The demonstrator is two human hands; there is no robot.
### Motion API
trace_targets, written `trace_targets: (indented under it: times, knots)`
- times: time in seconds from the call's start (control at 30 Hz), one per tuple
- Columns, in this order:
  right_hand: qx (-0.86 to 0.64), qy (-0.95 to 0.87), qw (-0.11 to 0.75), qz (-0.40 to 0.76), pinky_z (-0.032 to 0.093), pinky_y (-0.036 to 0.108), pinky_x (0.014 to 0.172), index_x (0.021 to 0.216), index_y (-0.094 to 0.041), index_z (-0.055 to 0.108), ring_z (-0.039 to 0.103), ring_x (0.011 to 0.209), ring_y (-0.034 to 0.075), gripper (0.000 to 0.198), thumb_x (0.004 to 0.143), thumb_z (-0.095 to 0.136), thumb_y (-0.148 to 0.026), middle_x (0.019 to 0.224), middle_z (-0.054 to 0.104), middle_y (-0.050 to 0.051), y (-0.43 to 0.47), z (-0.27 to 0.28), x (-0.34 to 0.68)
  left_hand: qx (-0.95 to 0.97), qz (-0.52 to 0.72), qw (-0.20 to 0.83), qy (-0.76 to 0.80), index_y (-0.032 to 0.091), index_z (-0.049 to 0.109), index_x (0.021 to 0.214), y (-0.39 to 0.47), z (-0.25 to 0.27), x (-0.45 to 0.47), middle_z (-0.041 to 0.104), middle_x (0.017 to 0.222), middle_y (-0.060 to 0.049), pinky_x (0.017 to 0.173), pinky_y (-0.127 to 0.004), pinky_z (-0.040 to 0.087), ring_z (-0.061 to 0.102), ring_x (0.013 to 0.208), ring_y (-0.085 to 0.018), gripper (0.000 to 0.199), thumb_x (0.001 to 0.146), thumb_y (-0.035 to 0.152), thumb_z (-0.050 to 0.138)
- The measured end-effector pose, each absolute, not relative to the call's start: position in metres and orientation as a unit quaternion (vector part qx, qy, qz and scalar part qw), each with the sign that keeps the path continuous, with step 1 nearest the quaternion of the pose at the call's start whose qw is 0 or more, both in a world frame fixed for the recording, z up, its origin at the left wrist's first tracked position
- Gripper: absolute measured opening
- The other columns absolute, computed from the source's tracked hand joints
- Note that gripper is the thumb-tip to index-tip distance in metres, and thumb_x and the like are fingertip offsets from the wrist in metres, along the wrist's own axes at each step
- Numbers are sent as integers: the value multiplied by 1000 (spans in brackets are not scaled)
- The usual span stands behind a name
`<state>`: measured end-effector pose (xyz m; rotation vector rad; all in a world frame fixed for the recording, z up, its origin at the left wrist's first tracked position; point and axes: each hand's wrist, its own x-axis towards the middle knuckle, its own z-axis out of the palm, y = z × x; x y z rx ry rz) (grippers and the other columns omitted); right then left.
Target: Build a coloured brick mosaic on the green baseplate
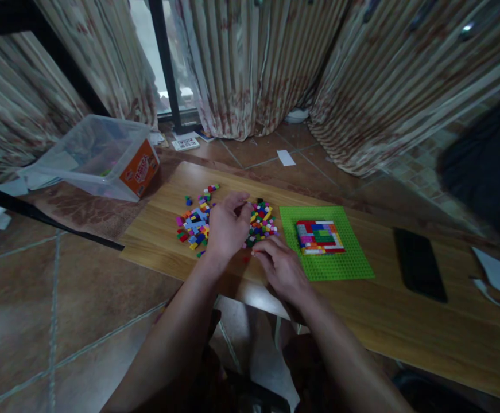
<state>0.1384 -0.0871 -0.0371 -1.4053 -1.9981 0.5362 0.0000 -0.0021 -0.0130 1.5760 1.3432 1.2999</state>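
A loose pile of small multicoloured building bricks (196, 226) lies on the wooden table, spreading to both sides of my left hand. My left hand (230, 223) is over the pile with its fingers curled in; whatever they may hold is hidden. To its right, my right hand (282, 264) pinches a tiny pale brick (253, 253) at the near edge of the pile. Right of that hand lies a green studded baseplate (340, 267). On it stands a low rectangular build of mixed-colour bricks (321, 236), with green and blue bricks inside its border.
The long wooden table (374, 312) carries a black phone-like slab (419, 264) and, at far right, white paper with a cable (499, 281). A clear plastic bin (99, 155) with an orange label sits beyond the table's left end. Curtains (250, 69) hang behind.
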Motion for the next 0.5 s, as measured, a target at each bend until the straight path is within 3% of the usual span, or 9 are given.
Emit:
trace_targets:
  times: [0.27, 0.5]
  knots:
    - [-620, -640, 416, 184, 48, 32, 78, 94, -22, 63, 64, 83, 19, 11, 94, 53, -26, 90, 68, 3, -87, -28, 193, 699, 373, 364, 489, 16, 70, 100, -24, -13, 27, 76, 95, -5, 83, -28, 54, 70, 87, -17, 21, 87, 15, 55]
    - [-655, -645, 369, 139, 44, 43, 93, 85, -24, 69, 58, 103, 25, 12, 87, 60, -30, 101, 64, 6, -89, -29, 228, 780, 238, 361, 453, 17, 73, 97, -47, -18, 55, 75, 87, -4, 78, -27, 52, 68, 78, -16, 25, 87, 13, 50]
